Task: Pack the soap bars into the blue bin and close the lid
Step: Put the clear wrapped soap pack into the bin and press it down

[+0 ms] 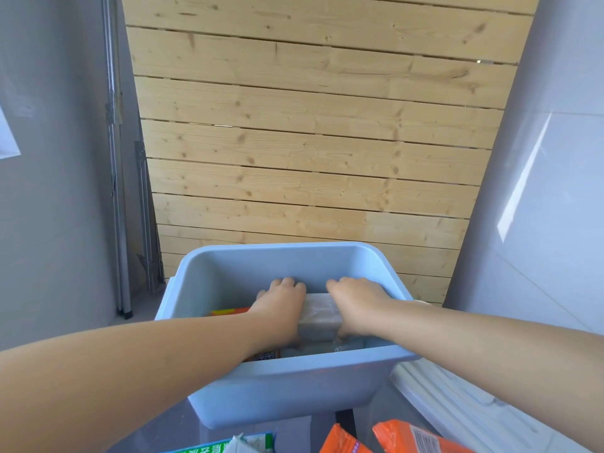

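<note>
Both hands inside bin [287,384] — left [281,305] and right [356,302] each clamp an end of wrapped soap [318,313], I judge to lower it level. Orange packs [415,436] wait nearby; lid [457,403] off, lying beside bin.

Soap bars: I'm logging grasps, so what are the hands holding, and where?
Both hands, left hand and right hand, grip one clear-wrapped soap block by its opposite ends, inside the blue bin.

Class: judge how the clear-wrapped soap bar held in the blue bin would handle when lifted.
The soap bar is probably stiff, since it spans both hands unbent. Its glossy wrap may be slippery. Its blocky shape suggests it will not roll.
</note>
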Tool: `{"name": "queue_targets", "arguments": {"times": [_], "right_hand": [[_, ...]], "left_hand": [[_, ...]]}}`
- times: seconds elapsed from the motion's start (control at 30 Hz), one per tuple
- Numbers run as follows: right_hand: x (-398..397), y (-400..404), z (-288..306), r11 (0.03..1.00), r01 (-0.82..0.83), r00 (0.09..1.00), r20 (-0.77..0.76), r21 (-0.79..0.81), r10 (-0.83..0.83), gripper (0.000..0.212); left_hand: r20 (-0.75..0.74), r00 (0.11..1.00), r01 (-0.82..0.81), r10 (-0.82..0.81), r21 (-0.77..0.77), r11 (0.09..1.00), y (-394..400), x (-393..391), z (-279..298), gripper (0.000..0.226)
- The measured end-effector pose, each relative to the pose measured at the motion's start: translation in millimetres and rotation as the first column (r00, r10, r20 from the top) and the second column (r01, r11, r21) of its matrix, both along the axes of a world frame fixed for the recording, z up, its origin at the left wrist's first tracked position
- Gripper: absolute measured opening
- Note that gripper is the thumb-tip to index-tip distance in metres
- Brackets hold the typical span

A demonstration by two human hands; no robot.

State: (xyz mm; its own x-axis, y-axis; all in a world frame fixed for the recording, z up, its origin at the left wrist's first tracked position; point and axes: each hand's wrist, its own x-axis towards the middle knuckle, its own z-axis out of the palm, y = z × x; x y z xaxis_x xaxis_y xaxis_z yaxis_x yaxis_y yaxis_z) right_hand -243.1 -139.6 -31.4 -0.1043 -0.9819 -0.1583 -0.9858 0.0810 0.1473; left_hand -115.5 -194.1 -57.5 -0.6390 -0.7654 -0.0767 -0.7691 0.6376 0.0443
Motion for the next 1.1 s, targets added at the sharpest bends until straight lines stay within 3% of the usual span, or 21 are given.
{"name": "queue_targets", "arguments": {"times": [0.6, 0.9, 1.1], "right_hand": [[-1.3, 1.5, 0.1, 1.000, 0.022, 0.999, -0.038, -0.011, -0.022, 0.058], [-2.1, 7.6, -1.4, 0.993, 0.092, 0.996, 0.011, -0.072, -0.092, 0.064], [-2.3, 8.6, 0.8, 0.990, 0.126, 0.990, 0.065, -0.065, -0.122, 0.060]], "left_hand": [[0.138, 0.989, 0.069, -0.058, -0.078, 0.995, -4.7, -7.6, -7.0, 0.066], [0.079, 0.996, 0.062, -0.048, -0.195, 0.979, -5.0, -10.7, -8.3, 0.062], [0.055, 0.998, 0.025, -0.018, -0.130, 0.991, -6.6, -11.1, -9.2, 0.069]]}}
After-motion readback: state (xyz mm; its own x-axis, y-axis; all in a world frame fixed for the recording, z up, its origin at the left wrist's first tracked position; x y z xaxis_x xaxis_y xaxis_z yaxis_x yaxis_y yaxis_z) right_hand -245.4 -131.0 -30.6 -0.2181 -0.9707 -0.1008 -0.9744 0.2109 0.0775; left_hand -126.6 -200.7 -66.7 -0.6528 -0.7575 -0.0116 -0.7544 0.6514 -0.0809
